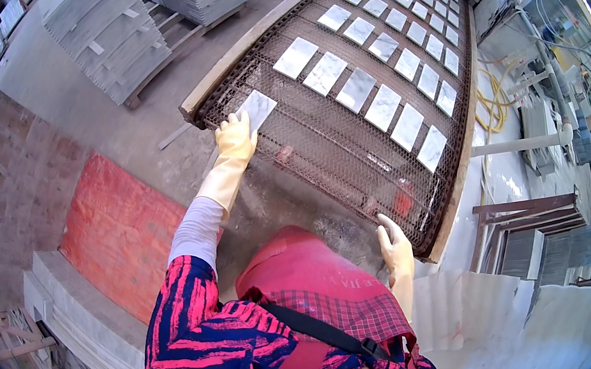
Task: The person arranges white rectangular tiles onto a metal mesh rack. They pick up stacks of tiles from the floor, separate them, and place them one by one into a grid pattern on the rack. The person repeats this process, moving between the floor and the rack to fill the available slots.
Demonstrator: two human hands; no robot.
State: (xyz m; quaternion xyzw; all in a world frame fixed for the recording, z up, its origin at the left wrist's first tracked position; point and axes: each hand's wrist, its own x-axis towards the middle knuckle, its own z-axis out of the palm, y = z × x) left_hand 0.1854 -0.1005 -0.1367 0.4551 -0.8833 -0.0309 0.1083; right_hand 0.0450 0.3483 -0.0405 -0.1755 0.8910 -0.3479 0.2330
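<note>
Tile (260, 107) at the belt's (319, 139) edge is pinched by the left hand (234, 142) on my feed, right hand (396, 249) loosely spread.

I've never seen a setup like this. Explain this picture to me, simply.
No robot here: a person works with two hands in pale gloves. The only picture comes from a wide fisheye camera worn on the person's head, looking down, so straight edges bend. Ahead lies a mesh belt with rows of pale, grey-veined tiles on it. The left hand holds one more tile at the belt's near left corner; whether that tile rests on the mesh is hard to tell. The right hand is by the belt's near edge, with no tile in it.
</note>
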